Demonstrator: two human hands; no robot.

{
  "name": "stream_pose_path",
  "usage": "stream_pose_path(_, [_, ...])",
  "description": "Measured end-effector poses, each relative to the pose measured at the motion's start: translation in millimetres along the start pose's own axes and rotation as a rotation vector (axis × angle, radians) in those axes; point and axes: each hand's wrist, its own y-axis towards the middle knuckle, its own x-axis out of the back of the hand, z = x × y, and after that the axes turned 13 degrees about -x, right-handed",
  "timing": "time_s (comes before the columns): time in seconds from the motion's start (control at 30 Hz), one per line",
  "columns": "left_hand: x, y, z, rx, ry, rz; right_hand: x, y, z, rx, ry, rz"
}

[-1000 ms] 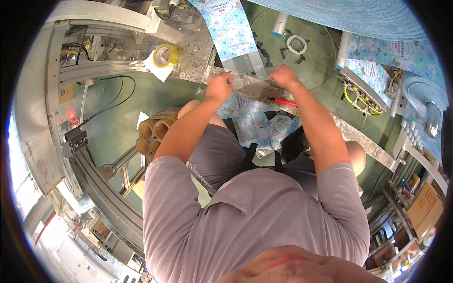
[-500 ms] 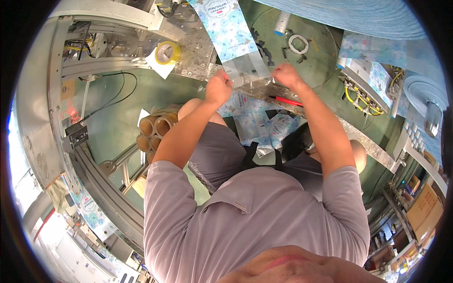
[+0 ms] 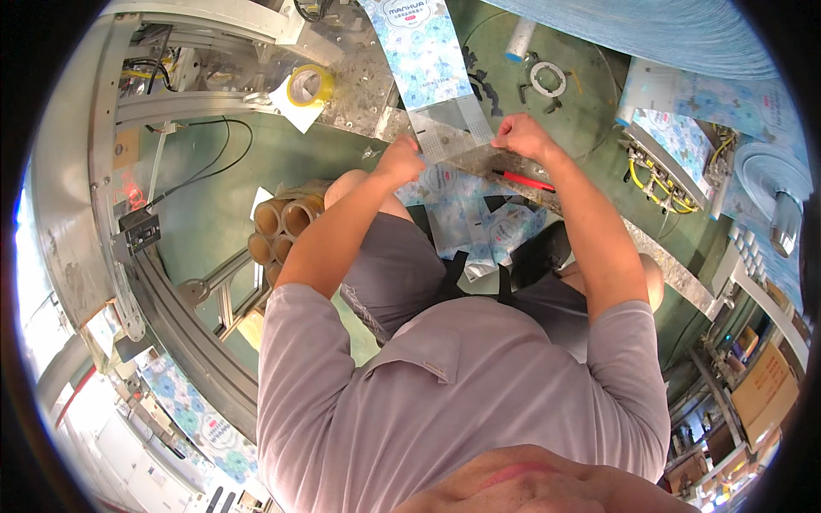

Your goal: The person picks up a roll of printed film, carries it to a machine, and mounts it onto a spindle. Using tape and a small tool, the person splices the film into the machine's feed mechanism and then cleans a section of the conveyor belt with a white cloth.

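Observation:
A strip of blue flower-printed plastic film [image 3: 428, 60] runs down from the top of the head view and ends in a clear part. My left hand [image 3: 400, 162] is closed in a pinch on the lower left corner of that clear end. At the opposite corner, the fingertips of my right hand [image 3: 523, 137] pinch the film's edge. The strip lies spread between both hands above a worn metal beam [image 3: 376, 120]. A red cutter-like tool [image 3: 526, 180] rests on the beam below my right hand. Crumpled pieces of the same film [image 3: 466, 224] lie between my legs.
A yellow tape roll [image 3: 310, 86] sits on white paper at the left. Brown cardboard tubes [image 3: 298, 217] are stacked beside my left leg. A huge film roll [image 3: 658, 26] fills the upper right. A metal ring [image 3: 547, 79] lies on the floor; machine framing [image 3: 184, 107] stands left.
The film's clear end looks flatter and less crinkled than before. Both hands stay at its corners, and the whole view has shifted slightly.

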Motion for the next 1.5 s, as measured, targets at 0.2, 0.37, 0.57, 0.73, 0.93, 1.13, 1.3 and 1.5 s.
stream_pose_path(0.2, [12.6, -9.5, -21.4, 0.064, -0.034, 0.095, -2.3, 1.2, -4.2, 0.02, 0.022, 0.02])
stream_pose_path(0.37, [-6.6, -9.3, -20.0, 0.031, 0.085, 0.0, -11.2, -3.7, -2.9, 0.081, -0.14, -0.127])
stream_pose_path(0.57, [-33.4, -5.4, -21.4, 0.138, 0.185, -0.194, -18.8, -6.1, -1.5, 0.052, -0.244, -0.188])
stream_pose_path(0.73, [-46.9, -9.7, -26.3, 0.143, 0.205, -0.246, -18.6, -16.4, 3.9, 0.027, -0.348, -0.256])
stream_pose_path(0.93, [-45.0, -2.2, -19.1, 0.085, 0.346, -0.133, -24.3, -36.5, 18.6, -0.128, -0.335, -0.308])
stream_pose_path(1.13, [-23.3, 3.4, -21.4, 0.024, 0.486, -0.116, -17.5, -47.4, 47.6, 0.053, -0.151, -0.536])
stream_pose_path(1.3, [17.2, -6.7, -81.5, -0.244, 0.755, -0.038, 36.5, -79.8, 98.2, 0.711, 0.57, -0.892])
stream_pose_path(1.5, [55.7, -19.6, -235.0, -1.027, -0.766, -0.395, 89.4, -112.8, 121.1, 0.845, 0.83, -0.895])
